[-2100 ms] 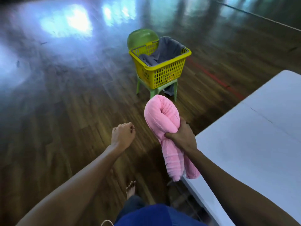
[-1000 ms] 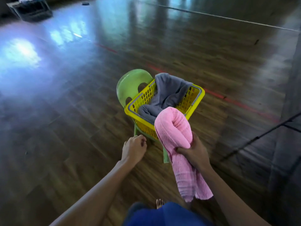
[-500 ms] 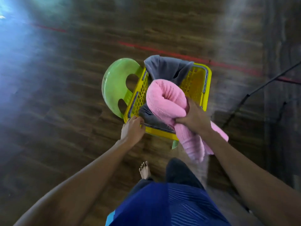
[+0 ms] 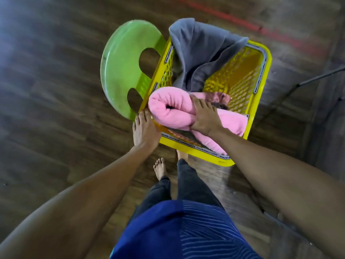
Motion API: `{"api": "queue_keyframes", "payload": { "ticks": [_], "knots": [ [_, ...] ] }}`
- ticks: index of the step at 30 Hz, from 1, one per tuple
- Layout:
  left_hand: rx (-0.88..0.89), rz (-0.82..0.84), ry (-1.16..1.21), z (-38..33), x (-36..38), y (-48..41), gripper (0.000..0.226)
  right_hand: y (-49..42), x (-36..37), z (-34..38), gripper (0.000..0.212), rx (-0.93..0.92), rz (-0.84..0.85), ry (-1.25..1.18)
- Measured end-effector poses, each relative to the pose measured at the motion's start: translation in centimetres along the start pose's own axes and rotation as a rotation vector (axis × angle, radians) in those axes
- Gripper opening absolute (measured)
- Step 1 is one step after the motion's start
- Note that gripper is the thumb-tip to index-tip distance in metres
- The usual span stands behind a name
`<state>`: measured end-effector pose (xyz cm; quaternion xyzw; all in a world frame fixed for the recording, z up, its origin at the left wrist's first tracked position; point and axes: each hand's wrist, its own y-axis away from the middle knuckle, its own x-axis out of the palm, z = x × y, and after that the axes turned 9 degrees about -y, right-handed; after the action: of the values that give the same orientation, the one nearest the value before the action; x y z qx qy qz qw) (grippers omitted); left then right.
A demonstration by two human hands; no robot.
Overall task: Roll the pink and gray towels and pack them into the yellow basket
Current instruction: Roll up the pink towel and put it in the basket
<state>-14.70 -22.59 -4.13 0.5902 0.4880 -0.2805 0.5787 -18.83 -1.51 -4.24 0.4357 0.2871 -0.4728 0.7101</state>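
The yellow basket (image 4: 261,90) stands on a green plastic chair (image 4: 121,71), right below me. A gray towel (image 4: 197,51) lies loosely in its far left part and hangs over the far rim. My right hand (image 4: 205,116) grips the rolled pink towel (image 4: 171,109) around its middle and holds it down inside the basket's near side, with the loose end draped toward the near rim. My left hand (image 4: 144,128) rests on the basket's near left corner, fingers along the rim.
Dark wooden floor surrounds the chair, with a red line (image 4: 261,28) beyond the basket. A thin black rod (image 4: 308,81) slants across the floor at the right. My bare feet (image 4: 160,167) stand just short of the chair.
I have walked from the white table up to the basket. The pink roll has gone from above the rim down into the basket, and my left hand has settled on the rim.
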Motion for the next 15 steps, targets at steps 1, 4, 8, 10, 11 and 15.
{"api": "queue_keyframes", "payload": {
  "ticks": [1, 4, 8, 10, 11, 15],
  "knots": [
    [-0.005, 0.015, 0.012, -0.1, 0.5, -0.1, 0.076, -0.1, 1.0, -0.7, 0.112, 0.007, 0.021, 0.01],
    [-0.026, 0.004, 0.043, -0.8, 1.6, 0.0, 0.076, -0.1, 3.9, -2.6, 0.109, -0.043, 0.08, 0.111],
    [-0.022, -0.039, 0.032, -0.8, 2.6, -0.2, 0.072, -0.2, 6.7, -3.3, 0.108, 0.018, 0.056, 0.223],
    [-0.01, -0.033, 0.035, -0.7, 2.6, -0.3, 0.073, -0.7, 6.9, -3.5, 0.113, 0.064, 0.078, 0.262],
    [-0.006, -0.028, 0.041, -0.6, 2.5, -0.3, 0.074, -1.0, 7.0, -3.7, 0.113, 0.072, 0.087, 0.273],
    [-0.011, -0.03, 0.065, -0.7, 2.3, -0.1, 0.075, -1.7, 6.9, -4.2, 0.115, 0.092, 0.235, 0.171]
  ]
}}
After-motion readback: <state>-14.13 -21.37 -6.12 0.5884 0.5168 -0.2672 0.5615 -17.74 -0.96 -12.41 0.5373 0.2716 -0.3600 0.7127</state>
